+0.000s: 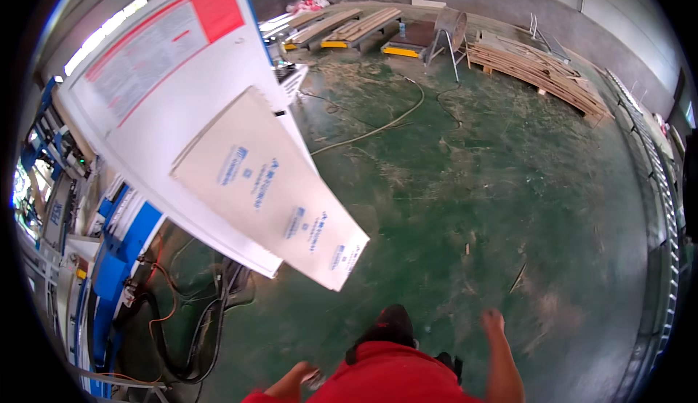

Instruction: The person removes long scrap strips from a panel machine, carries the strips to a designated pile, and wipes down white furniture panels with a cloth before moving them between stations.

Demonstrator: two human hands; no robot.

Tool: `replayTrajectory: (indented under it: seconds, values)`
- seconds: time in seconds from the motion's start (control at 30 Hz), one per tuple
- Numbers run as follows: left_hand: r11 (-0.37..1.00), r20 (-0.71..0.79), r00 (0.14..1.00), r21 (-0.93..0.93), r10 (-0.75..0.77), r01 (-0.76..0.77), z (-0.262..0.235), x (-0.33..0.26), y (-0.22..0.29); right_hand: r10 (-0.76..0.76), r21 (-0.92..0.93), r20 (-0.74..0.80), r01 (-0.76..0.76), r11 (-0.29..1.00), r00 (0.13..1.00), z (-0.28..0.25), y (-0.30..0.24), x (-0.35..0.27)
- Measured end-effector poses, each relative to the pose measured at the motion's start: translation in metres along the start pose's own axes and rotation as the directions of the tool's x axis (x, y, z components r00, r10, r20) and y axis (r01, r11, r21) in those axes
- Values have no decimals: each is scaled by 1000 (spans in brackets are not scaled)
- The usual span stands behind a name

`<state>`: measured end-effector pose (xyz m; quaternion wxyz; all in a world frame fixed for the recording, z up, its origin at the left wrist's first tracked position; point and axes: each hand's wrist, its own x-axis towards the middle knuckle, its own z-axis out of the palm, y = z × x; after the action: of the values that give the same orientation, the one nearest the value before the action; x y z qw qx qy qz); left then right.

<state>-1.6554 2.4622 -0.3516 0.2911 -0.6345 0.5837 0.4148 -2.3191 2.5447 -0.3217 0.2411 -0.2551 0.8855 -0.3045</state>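
Note:
My left hand [299, 372] hangs low beside my red shirt [389, 374], at the lower edge of the view. On the other side, my right hand [493, 321] is held out over the green floor [436, 177]. Both hands look small from above, and their fingers are too blurred to make out. Neither hand visibly touches anything. Nearest on the left is a white cabinet panel [153, 148] with a red-and-white notice [156, 50]. A beige board or sheet [276, 192] with blue print lies against its lower part.
Blue machinery [120, 257] stands at left, with black cables [196, 330] on the floor beside it. A hose [385, 123] crosses the floor ahead. Farther off are planks on low stands [363, 25], a drum on a frame [449, 28] and stacked boards [534, 72]. A roller track [654, 170] runs along the right.

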Motion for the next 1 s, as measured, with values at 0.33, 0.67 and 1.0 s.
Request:
replayTrajectory:
  seconds: [0.33, 0.67, 1.0]
  values:
    - [922, 241, 967, -351, -77, 161, -182, 197, 231, 16, 91, 194, -35, 995, 981, 21, -161, 288]
    - [474, -619, 553, -308, 558, -825, -723, 185, 754, 648, -633, 368, -330, 700, 667, -7, -141, 425]
    - [969, -304, 950, -245, -73, -4, -662, 464, 538, 215, 245, 419, -338, 908, 882, 171, -535, 891]
